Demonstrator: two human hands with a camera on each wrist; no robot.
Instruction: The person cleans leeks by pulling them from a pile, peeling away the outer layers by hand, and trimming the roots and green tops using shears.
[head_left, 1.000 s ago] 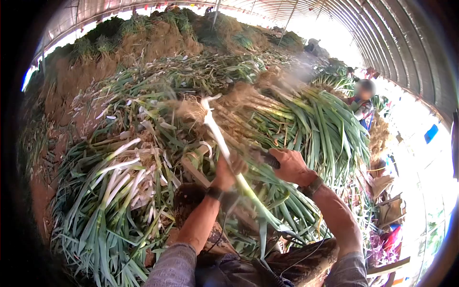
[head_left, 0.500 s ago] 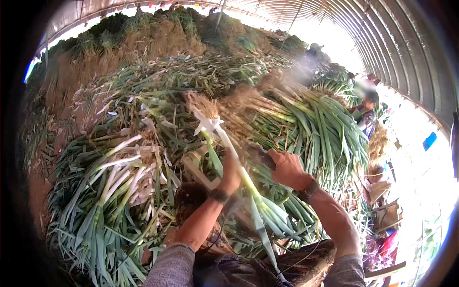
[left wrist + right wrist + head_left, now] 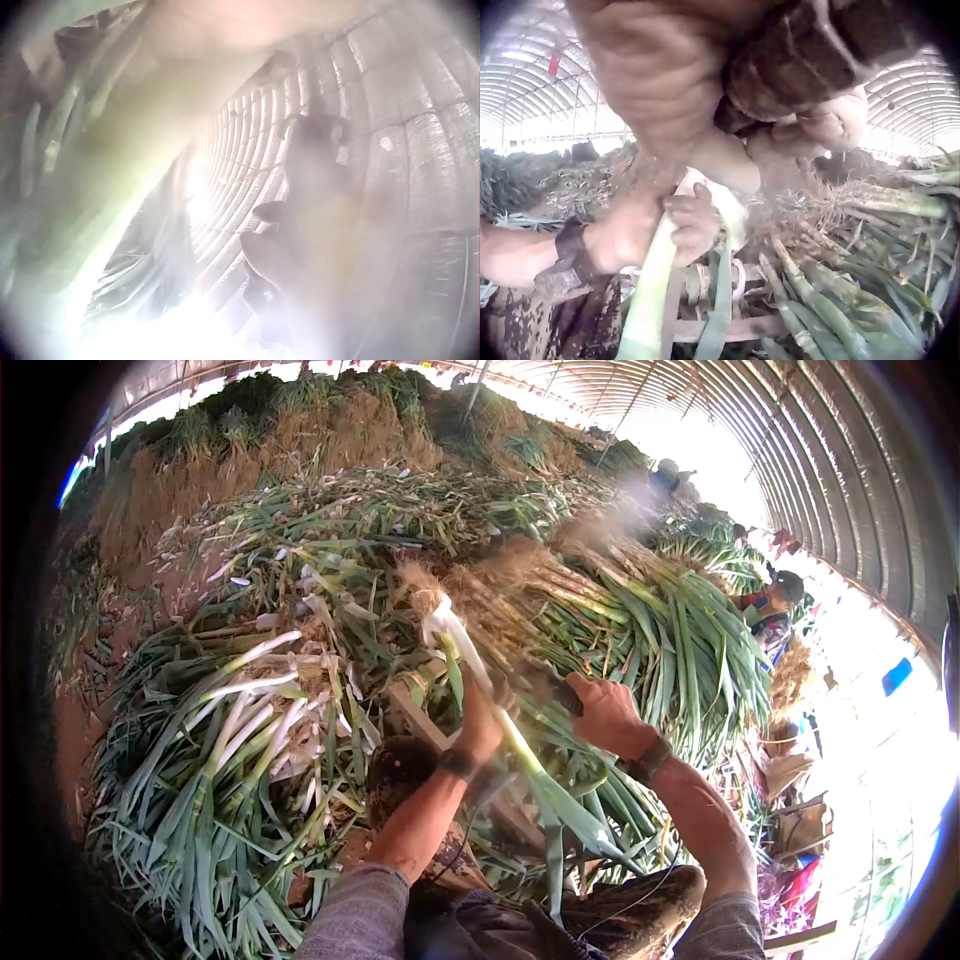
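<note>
My left hand (image 3: 480,725) grips a leek (image 3: 515,740) partway up its stalk. Its root end points away from me and its green leaves trail toward my lap. A strip of leaf (image 3: 717,300) hangs beside the stalk below the pale root end. To the right, my right hand (image 3: 608,717) is wrapped round the thick dark handle of a tool (image 3: 802,67); its working end is hard to make out. In the left wrist view the leek's stalk (image 3: 90,202) passes blurred beneath the hand.
Pale-stalked leeks (image 3: 240,735) lie piled at my left. Unpeeled, rooty leeks (image 3: 660,610) are heaped on the right. A wooden frame (image 3: 415,715) stands before my knees. Another person (image 3: 775,615) is at the far right, and a tall leek stack (image 3: 290,445) rises at the back.
Outer layers have come loose near the leek's root end, and a green strip now hangs there. The root end has shifted slightly. The right hand stays beside the leek, still holding the tool.
</note>
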